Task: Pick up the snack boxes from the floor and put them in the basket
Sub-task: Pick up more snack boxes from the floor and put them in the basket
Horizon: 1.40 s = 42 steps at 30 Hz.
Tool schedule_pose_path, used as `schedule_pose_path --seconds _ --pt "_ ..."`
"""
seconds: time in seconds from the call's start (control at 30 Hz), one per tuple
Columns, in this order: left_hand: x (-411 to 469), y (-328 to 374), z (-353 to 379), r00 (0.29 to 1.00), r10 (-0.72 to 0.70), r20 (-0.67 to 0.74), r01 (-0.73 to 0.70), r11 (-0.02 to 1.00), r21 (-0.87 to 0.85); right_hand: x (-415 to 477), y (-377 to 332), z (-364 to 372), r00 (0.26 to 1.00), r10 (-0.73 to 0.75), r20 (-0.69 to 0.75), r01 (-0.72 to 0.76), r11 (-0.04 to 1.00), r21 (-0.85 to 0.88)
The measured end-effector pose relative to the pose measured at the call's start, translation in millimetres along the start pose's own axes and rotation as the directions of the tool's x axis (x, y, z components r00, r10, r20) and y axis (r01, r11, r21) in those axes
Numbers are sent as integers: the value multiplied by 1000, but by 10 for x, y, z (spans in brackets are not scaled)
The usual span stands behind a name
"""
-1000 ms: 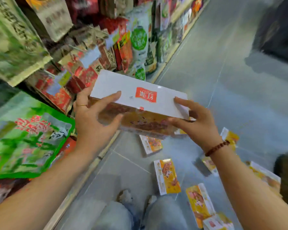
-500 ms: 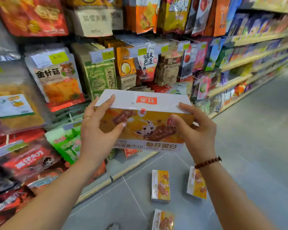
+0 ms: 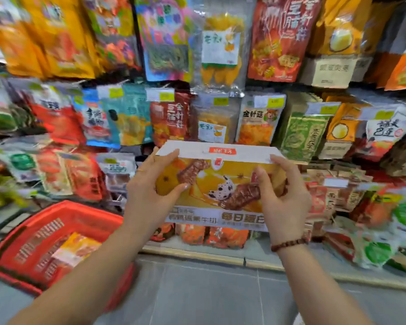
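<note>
**A:** What could go wrong?

**B:** The left hand (image 3: 150, 191) and right hand (image 3: 284, 198) only pinch the snack box (image 3: 220, 184) by its ends, up and to the right of the basket (image 3: 85, 214). If a thumb slips, it drops short onto the floor (image 3: 209, 296).

**A:** What has changed since earlier?

**B:** The grip is the same. The basket is now in view, and the loose boxes are gone from sight.

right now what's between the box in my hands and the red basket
In the head view, only the left hand gripping the snack box and its forearm cross the gap to the red basket; shelf packets sit behind.
</note>
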State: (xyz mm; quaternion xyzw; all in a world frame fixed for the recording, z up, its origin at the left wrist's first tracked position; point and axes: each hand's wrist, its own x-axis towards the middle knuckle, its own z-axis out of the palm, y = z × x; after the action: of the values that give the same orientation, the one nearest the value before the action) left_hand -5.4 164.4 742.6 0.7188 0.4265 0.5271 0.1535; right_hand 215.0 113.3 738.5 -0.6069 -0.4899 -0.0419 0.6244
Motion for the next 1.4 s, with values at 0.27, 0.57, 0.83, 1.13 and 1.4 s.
schedule_pose_path --seconds 0.27,0.57,0.83,1.13,1.4 --pt "-56 -884 -1500 996 -92 -6 90 963 254 -663 -887 1302 839 26 544 122 965 -234" --pt "-211 -2080 -3154 969 -242 -50 243 896 373 -1596 -1856 2982 737 -36 675 215 959 -183" --pt "-170 -2933 -3688 939 -332 -84 339 869 360 -2016 -2026 3889 683 28 730 136 977 -165" --pt "330 -4100 -3735 876 -482 20 444 822 357 -2199 -1807 5002 641 180 746 41 963 -267" --pt "869 -5021 -3792 836 -546 52 487 783 388 -2203 -1665 5977 577 289 764 -84 951 -297"
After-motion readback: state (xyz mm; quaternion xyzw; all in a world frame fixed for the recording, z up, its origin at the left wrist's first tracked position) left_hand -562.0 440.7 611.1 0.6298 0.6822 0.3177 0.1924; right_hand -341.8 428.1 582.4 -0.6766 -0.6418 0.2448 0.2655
